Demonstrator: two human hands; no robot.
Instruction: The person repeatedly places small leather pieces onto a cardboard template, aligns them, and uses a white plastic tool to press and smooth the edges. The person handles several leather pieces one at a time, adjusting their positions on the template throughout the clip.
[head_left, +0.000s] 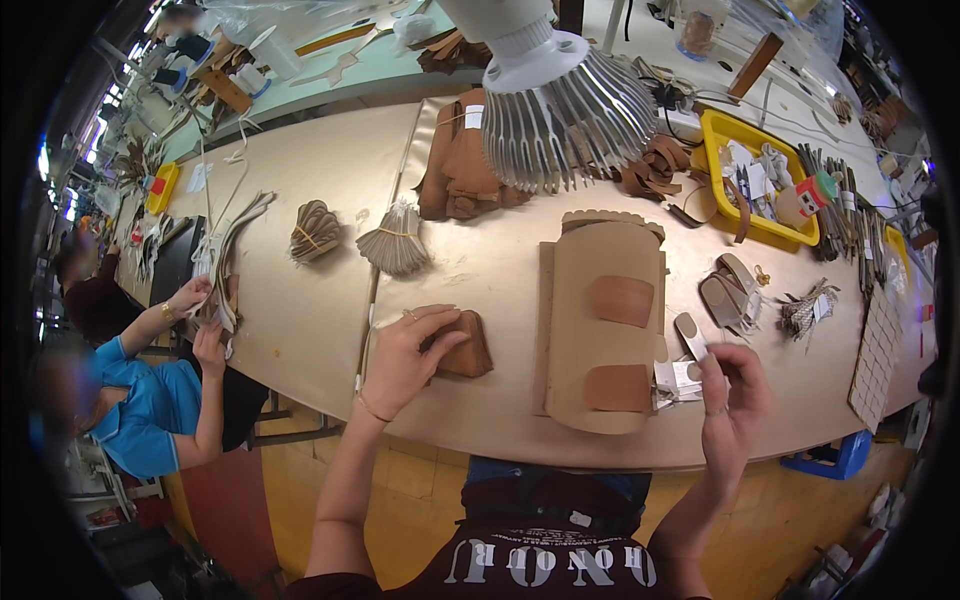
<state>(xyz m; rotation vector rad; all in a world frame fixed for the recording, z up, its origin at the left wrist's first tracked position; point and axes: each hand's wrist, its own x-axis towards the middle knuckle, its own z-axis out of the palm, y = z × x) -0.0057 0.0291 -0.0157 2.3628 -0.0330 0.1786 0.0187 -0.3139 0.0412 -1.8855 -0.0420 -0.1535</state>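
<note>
My left hand (408,362) is closed at the left edge of a small stack of brown leather pieces (468,345), thumb and fingers against it. My right hand (733,398) pinches a small pale leather tab (690,336) with rounded ends, held up off the table. Between the hands lies a large tan leather panel (600,350) with a scalloped far edge. Two brown leather patches, a far one (622,301) and a near one (617,388), sit on it. White paper tags (678,381) lie by the panel's right edge, partly behind my right fingers.
A lamp (565,110) overhangs the far middle. Behind it lie brown leather pieces (465,165). Tied bundles, one brown (317,233) and one pale (395,240), sit left. Looped straps (730,297) and a yellow tray (765,228) are right. Another person (150,400) works at left.
</note>
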